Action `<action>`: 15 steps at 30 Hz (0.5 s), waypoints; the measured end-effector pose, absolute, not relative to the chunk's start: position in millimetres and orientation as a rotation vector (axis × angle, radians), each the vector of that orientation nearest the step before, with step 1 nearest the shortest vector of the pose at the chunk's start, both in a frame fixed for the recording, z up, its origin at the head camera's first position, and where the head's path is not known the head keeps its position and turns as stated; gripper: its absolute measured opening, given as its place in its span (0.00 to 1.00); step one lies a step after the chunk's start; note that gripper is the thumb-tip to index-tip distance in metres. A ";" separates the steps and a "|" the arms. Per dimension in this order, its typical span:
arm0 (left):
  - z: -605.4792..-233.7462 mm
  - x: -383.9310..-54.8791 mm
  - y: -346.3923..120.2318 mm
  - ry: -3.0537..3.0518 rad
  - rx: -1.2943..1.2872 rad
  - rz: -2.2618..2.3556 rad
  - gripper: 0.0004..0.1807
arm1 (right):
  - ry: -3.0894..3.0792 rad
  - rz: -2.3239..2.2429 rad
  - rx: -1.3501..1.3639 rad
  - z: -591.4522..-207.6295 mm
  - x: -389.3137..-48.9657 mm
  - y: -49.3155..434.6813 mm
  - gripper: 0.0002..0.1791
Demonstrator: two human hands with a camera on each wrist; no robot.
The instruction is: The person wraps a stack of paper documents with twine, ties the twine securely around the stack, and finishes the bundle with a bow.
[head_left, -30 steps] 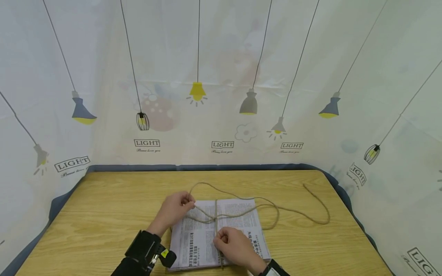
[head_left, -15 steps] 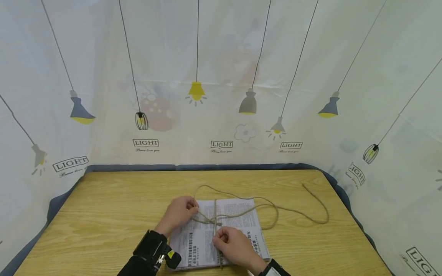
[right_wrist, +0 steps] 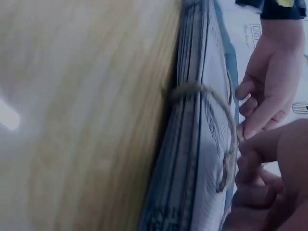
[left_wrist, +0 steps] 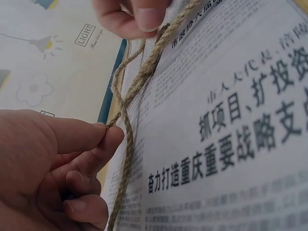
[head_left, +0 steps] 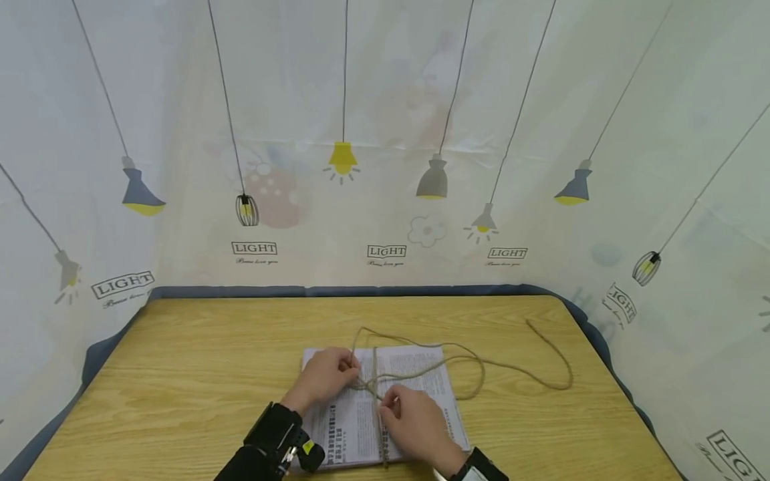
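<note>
A flat stack of newspapers [head_left: 349, 431] lies on the table, with brown twine [head_left: 415, 375] wrapped round it and crossing on top. My left hand [head_left: 327, 375], over the stack's upper left, pinches a strand of the twine [left_wrist: 126, 108] between thumb and forefinger. Just right of the crossing, my right hand [head_left: 416, 422] has its fingers curled, and its fingertips meet the strand coming from the left. The right hand [left_wrist: 137, 17] partly hides that strand's end. In the right wrist view the twine [right_wrist: 211, 92] bends over the edge of the newspapers [right_wrist: 190, 130].
The wooden table [head_left: 210, 374] extends around the stack. A long loose tail of twine [head_left: 571, 374] curves across its right side. Behind stands a pale curtain [head_left: 301, 267] printed with lamps, a dark blue band [head_left: 421, 291] along its foot.
My left hand has moved right and slightly down over the stack, bringing its strand towards the crossing. The right hand has shifted up to the crossing. The long tail stays where it was.
</note>
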State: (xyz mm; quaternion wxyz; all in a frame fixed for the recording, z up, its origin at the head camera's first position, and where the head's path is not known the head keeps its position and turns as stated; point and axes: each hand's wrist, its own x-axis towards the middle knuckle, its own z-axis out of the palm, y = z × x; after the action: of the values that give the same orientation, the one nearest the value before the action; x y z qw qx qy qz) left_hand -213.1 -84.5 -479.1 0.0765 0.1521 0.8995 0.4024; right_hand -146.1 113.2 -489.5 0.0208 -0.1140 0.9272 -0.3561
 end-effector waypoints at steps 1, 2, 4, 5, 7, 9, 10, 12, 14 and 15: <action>-479.6 -212.9 -84.2 2.695 0.459 1.206 0.03 | 2.950 -1.029 -0.336 -489.2 -147.0 114.1 0.03; -479.6 -212.7 -83.9 2.690 0.454 1.204 0.03 | 3.007 -0.960 -0.318 -489.0 -147.8 115.0 0.04; -479.9 -212.1 -83.5 2.683 0.453 1.193 0.04 | 3.063 -0.865 -0.292 -489.1 -150.1 116.6 0.08; -480.2 -211.8 -83.4 2.680 0.457 1.189 0.04 | 3.070 -0.836 -0.288 -489.3 -151.0 117.2 0.09; -480.8 -210.9 -83.3 2.679 0.470 1.176 0.04 | 3.062 -0.807 -0.286 -490.1 -152.5 118.2 0.08; -480.4 -210.0 -83.2 2.682 0.478 1.160 0.04 | 3.054 -0.796 -0.290 -490.9 -153.0 118.8 0.06; -480.4 -209.6 -83.0 2.684 0.484 1.153 0.04 | 3.055 -0.793 -0.297 -491.3 -153.2 119.2 0.06; -480.2 -209.2 -82.6 2.689 0.492 1.141 0.04 | 3.058 -0.790 -0.317 -491.5 -152.7 120.0 0.07; -479.2 -208.9 -82.0 2.696 0.487 1.123 0.04 | 3.045 -0.810 -0.346 -490.5 -152.0 121.0 0.07; -479.1 -208.9 -81.7 2.701 0.482 1.113 0.04 | 3.032 -0.836 -0.367 -489.5 -151.6 121.7 0.07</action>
State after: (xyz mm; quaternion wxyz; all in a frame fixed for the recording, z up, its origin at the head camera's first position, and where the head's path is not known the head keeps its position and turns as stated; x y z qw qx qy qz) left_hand -208.9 -81.7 -479.1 0.0901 0.1621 0.9085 0.3744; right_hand -151.6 121.7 -489.5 -0.0122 -0.1158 0.9575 -0.2640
